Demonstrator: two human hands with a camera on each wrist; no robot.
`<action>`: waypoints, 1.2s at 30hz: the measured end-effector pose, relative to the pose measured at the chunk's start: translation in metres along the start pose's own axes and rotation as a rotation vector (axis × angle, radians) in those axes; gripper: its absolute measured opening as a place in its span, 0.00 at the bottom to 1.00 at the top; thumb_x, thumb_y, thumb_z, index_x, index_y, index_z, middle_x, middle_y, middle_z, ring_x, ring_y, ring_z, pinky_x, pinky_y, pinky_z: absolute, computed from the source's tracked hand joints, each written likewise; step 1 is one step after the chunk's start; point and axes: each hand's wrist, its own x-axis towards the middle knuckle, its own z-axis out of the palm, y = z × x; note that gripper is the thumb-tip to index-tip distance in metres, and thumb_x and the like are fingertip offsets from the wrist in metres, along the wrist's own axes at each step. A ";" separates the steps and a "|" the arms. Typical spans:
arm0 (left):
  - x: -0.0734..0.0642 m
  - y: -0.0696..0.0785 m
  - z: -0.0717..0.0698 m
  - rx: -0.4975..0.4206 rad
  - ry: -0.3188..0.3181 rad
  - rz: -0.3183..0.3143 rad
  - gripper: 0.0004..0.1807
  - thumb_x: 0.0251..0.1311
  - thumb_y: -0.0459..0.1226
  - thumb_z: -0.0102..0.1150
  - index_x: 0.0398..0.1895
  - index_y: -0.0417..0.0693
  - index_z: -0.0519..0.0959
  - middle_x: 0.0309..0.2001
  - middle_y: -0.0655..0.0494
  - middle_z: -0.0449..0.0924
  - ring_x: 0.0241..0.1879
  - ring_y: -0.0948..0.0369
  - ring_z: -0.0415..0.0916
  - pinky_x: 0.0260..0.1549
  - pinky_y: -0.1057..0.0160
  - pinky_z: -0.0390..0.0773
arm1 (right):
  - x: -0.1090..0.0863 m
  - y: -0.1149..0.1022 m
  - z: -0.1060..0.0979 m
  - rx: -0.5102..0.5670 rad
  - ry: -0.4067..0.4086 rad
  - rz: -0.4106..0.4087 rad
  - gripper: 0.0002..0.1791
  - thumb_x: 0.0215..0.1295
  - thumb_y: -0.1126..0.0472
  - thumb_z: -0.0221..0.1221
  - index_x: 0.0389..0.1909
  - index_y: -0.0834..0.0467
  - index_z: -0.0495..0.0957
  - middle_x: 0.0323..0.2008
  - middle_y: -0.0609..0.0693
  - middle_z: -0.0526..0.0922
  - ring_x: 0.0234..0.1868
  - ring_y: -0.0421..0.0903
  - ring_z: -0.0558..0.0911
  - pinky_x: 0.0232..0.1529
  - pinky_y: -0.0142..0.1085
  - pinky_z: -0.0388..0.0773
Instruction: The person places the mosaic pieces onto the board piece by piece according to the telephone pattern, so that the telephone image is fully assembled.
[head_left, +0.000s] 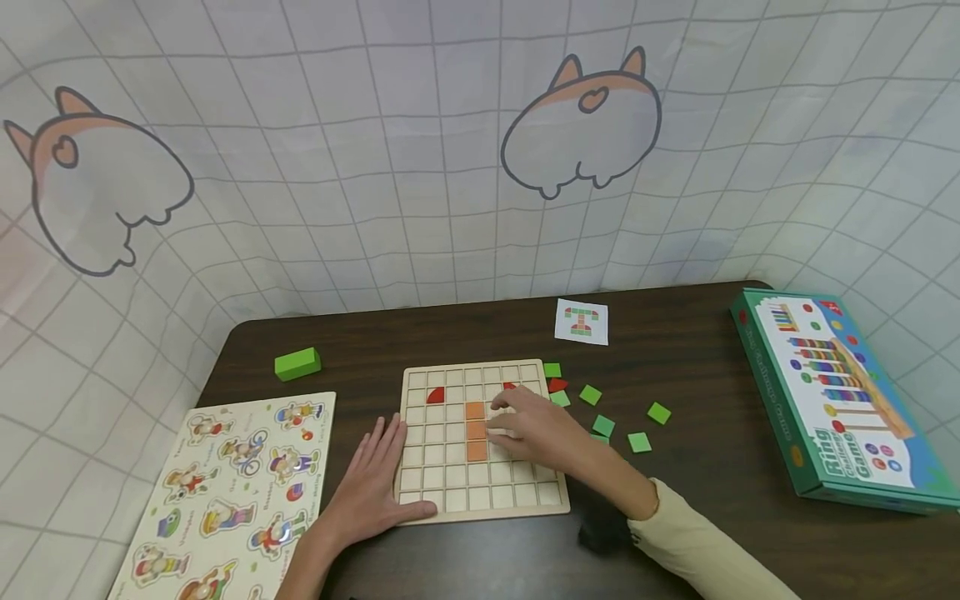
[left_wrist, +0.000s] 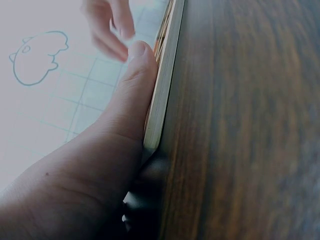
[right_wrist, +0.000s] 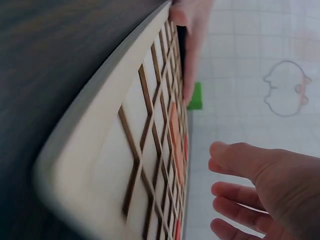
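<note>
A square wooden grid board [head_left: 450,498] lies on the dark table. Three orange square tiles [head_left: 477,451] sit one below another in its middle column. One red quarter-round tile [head_left: 436,395] occupies a cell at the upper left; a second red tile [head_left: 509,385] shows partly behind my right hand. My left hand [head_left: 369,482] rests along the board's left side with straight fingers, its thumb on the front edge. Over the board, just right of the orange tiles, hovers my right hand [head_left: 542,429]. Its fingers are loosely bent, and nothing shows between them in the right wrist view.
Several loose green tiles [head_left: 639,442] and a red tile [head_left: 557,385] lie right of the board. A pattern card [head_left: 582,322] is behind them. At far right stands a game box [head_left: 847,400]. Leftward are a green block [head_left: 297,364] and a picture puzzle board [head_left: 232,483].
</note>
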 end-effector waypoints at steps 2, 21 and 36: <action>0.000 0.000 0.000 0.002 0.001 0.001 0.69 0.40 0.74 0.60 0.78 0.44 0.44 0.79 0.49 0.39 0.79 0.46 0.37 0.73 0.41 0.46 | -0.011 0.006 -0.006 0.024 0.006 0.031 0.13 0.62 0.54 0.64 0.45 0.53 0.86 0.49 0.51 0.82 0.50 0.46 0.79 0.46 0.37 0.81; 0.000 0.000 0.000 0.001 -0.006 -0.010 0.69 0.40 0.74 0.59 0.78 0.43 0.45 0.79 0.48 0.39 0.78 0.45 0.37 0.73 0.40 0.47 | -0.065 0.076 -0.029 0.124 -0.005 0.299 0.27 0.60 0.54 0.66 0.60 0.57 0.77 0.58 0.57 0.78 0.58 0.56 0.77 0.50 0.51 0.80; 0.000 0.001 0.000 0.006 0.000 -0.006 0.69 0.40 0.74 0.60 0.77 0.43 0.45 0.79 0.48 0.40 0.78 0.45 0.37 0.73 0.40 0.47 | -0.078 0.098 -0.041 0.137 -0.078 0.306 0.23 0.59 0.55 0.67 0.55 0.58 0.80 0.58 0.59 0.77 0.58 0.59 0.76 0.52 0.53 0.78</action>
